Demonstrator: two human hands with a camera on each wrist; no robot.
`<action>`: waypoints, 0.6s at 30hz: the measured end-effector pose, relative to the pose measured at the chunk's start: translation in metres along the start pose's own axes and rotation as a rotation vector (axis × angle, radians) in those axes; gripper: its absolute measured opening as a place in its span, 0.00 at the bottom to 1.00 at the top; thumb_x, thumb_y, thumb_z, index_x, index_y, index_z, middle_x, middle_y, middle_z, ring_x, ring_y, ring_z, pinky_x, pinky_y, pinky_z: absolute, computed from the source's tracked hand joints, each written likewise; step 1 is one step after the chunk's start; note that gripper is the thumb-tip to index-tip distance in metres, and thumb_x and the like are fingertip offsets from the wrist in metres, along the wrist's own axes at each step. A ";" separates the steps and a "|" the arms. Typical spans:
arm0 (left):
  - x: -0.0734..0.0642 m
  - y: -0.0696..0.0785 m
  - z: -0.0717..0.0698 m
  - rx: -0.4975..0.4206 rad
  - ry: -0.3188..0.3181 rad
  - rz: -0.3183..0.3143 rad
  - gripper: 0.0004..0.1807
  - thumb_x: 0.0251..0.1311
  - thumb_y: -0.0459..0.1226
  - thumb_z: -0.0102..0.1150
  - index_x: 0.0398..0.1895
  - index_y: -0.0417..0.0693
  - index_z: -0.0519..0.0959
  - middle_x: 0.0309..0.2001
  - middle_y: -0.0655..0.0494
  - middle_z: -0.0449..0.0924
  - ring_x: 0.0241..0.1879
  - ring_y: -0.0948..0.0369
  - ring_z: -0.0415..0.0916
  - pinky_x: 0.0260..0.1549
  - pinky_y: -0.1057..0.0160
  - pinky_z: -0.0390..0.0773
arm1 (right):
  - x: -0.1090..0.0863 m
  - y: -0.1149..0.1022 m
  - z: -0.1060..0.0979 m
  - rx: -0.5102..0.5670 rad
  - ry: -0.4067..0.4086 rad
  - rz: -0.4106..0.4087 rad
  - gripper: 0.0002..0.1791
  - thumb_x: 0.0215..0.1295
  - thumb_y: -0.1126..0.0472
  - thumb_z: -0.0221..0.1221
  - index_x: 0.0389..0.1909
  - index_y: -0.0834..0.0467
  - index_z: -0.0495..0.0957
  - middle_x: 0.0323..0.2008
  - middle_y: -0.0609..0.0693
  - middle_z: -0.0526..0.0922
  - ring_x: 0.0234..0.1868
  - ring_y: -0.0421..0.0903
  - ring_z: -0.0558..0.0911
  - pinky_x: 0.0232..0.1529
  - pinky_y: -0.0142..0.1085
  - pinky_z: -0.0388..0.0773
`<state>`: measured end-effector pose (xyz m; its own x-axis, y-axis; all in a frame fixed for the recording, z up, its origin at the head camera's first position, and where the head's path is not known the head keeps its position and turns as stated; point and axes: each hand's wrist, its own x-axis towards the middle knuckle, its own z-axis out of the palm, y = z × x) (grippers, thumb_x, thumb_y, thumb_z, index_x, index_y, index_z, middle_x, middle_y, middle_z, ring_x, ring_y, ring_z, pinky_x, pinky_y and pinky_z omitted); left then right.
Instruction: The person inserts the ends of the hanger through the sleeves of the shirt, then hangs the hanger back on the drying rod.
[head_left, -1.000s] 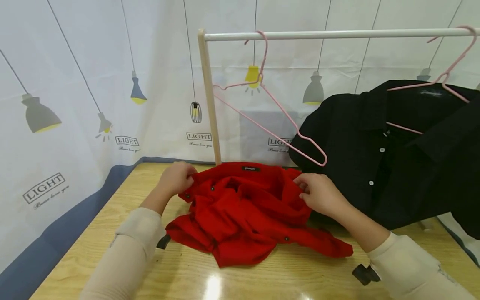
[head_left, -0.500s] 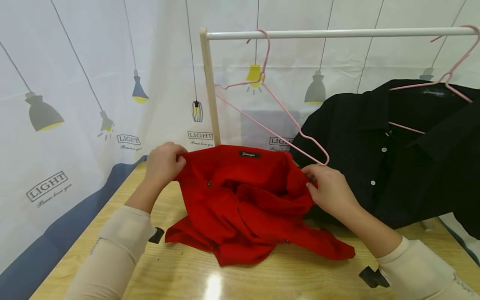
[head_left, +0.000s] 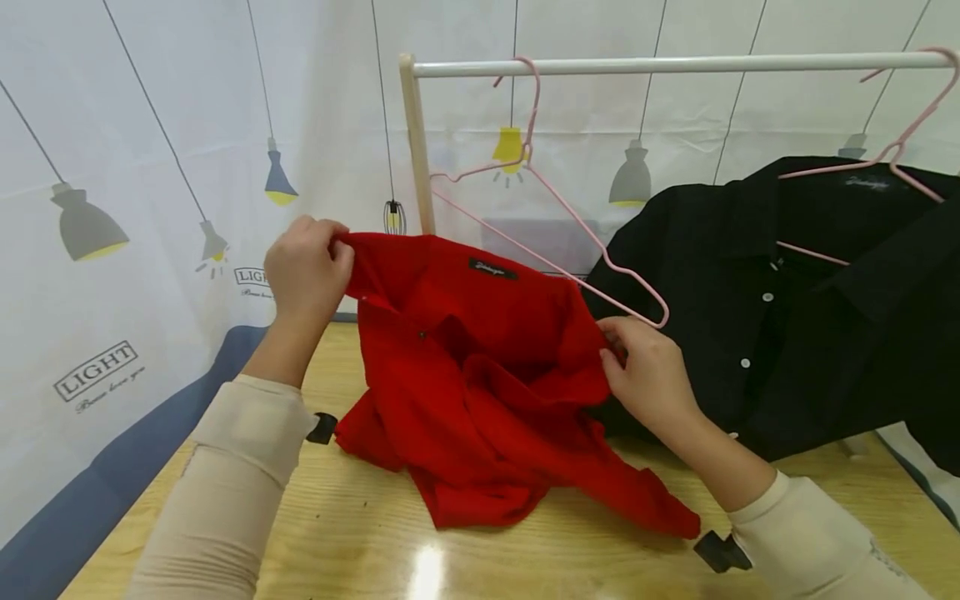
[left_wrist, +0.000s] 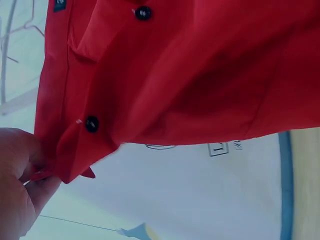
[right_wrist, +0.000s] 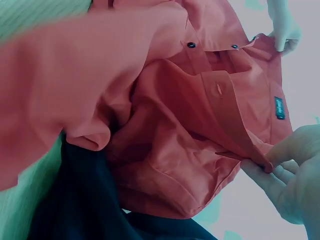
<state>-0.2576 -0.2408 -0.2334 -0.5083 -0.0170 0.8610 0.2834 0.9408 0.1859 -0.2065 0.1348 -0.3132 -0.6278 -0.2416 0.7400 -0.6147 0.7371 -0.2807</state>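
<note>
A red shirt [head_left: 480, 408] with dark buttons and a black neck label is stretched between both hands, its collar raised and its lower part bunched on the table. My left hand [head_left: 306, 265] pinches one end of the collar, higher than the other side. In the left wrist view the thumb and fingers of the left hand [left_wrist: 22, 182] grip the collar tip. On the other side, my right hand [head_left: 651, 371] pinches the collar edge; the right wrist view shows the right hand [right_wrist: 292, 172] with cloth between thumb and fingers. Behind the shirt hangs a bare pink hanger [head_left: 558, 196].
A white rail [head_left: 675, 64] on a wooden post [head_left: 417, 146] runs across the back. From it a black shirt [head_left: 690, 308] hangs on a second pink hanger [head_left: 896, 150] at the right. The wooden table [head_left: 360, 533] lies below, before a curtain with printed lamps [head_left: 187, 108].
The red shirt's collar has been lifted off the table. The left hand has risen furthest, up and to the left, so the collar now slants; the right hand rose slightly.
</note>
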 end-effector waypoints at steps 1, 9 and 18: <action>-0.001 0.002 -0.001 0.003 0.008 0.004 0.11 0.59 0.30 0.52 0.35 0.34 0.85 0.28 0.40 0.78 0.28 0.46 0.76 0.28 0.48 0.78 | 0.000 0.000 0.000 0.000 0.009 -0.004 0.13 0.51 0.77 0.64 0.39 0.67 0.80 0.31 0.57 0.82 0.31 0.52 0.80 0.33 0.47 0.79; -0.038 0.008 -0.004 0.011 -0.074 0.071 0.09 0.53 0.27 0.53 0.30 0.37 0.84 0.22 0.44 0.75 0.20 0.48 0.72 0.18 0.52 0.73 | -0.009 0.007 -0.008 -0.031 0.011 -0.012 0.14 0.48 0.79 0.64 0.38 0.67 0.81 0.31 0.58 0.81 0.31 0.52 0.80 0.32 0.48 0.79; -0.091 0.017 0.000 -0.040 -0.229 0.040 0.08 0.47 0.26 0.58 0.30 0.39 0.84 0.24 0.46 0.77 0.22 0.50 0.74 0.17 0.54 0.73 | -0.015 0.013 -0.017 -0.053 -0.031 -0.030 0.16 0.48 0.79 0.66 0.40 0.66 0.81 0.35 0.58 0.82 0.32 0.51 0.80 0.34 0.47 0.81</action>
<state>-0.2068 -0.2227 -0.3087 -0.6658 0.1016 0.7392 0.3365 0.9251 0.1759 -0.1970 0.1591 -0.3174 -0.6244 -0.2824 0.7283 -0.6075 0.7616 -0.2256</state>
